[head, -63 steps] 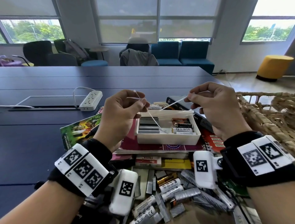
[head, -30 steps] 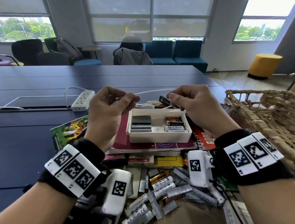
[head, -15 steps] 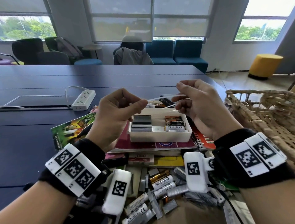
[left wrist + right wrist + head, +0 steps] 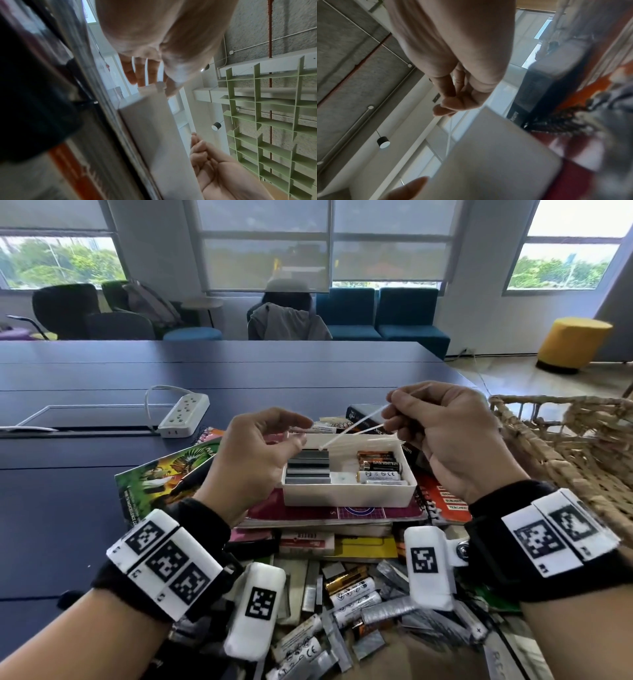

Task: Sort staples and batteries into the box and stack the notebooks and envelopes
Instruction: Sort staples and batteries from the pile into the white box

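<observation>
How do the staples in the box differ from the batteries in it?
The staples are flat grey strips stacked in the left part of the white box; the batteries are round cylinders, black-copper and white, lying lengthwise in the right part. Both sit inside the box, neatly aligned, untouched by either hand.

My bare left hand (image 4: 255,455) and right hand (image 4: 448,440) each wear a black wristband (image 4: 534,546) carrying white square-patterned marker tiles, with a white marked camera block (image 4: 426,566) mounted beneath each wrist.
</observation>
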`<act>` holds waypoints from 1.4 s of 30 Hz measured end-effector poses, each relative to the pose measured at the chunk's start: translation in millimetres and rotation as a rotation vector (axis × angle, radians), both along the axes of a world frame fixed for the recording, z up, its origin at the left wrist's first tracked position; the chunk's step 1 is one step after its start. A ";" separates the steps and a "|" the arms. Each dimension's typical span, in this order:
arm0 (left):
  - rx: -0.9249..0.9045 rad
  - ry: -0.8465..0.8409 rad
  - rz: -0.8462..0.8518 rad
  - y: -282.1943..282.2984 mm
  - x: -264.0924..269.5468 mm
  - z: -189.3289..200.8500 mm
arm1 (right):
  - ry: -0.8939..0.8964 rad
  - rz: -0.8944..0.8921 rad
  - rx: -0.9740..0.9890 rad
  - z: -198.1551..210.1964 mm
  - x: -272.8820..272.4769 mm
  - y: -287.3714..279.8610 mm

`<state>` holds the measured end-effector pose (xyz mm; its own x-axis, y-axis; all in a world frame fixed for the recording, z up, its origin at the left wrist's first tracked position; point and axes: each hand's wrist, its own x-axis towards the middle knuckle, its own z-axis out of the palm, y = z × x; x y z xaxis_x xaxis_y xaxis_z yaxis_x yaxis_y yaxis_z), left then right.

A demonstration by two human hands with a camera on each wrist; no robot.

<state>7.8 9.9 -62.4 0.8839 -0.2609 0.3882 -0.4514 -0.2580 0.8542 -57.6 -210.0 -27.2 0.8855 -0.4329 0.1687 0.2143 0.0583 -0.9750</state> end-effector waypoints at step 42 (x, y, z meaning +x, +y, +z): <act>0.353 -0.153 0.015 -6.1 2.0 -4.3 | 0.080 -0.139 -0.533 -19.1 7.0 2.8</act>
<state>9.8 3.9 -66.7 0.8272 -0.3900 0.4045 -0.5610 -0.5315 0.6346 -50.5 -207.3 -46.3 0.8451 -0.4199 0.3308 0.1085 -0.4712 -0.8753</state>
